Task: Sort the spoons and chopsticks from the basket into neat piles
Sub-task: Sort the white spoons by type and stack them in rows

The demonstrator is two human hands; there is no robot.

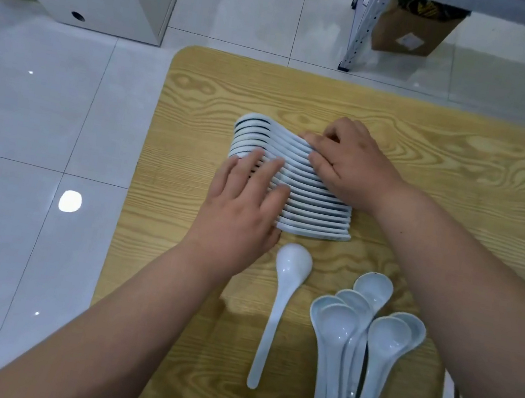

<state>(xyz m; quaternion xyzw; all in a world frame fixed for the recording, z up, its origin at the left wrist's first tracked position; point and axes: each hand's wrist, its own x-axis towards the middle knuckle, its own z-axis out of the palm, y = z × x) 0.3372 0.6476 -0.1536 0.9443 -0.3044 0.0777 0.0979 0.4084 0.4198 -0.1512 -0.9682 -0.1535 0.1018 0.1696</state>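
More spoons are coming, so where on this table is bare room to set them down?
The table is bare along its far edge, beyond the nested row of spoons under the left hand and right hand, widening toward the right. A smaller patch lies between the left forearm and the single spoon. The near right is crowded by the spoon cluster.

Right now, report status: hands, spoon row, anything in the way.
Left hand flat on spoon row, right hand curled over its handle ends. Row nested on table. Single spoon and loose spoon bunch lie nearer, unsorted. Nothing blocking.
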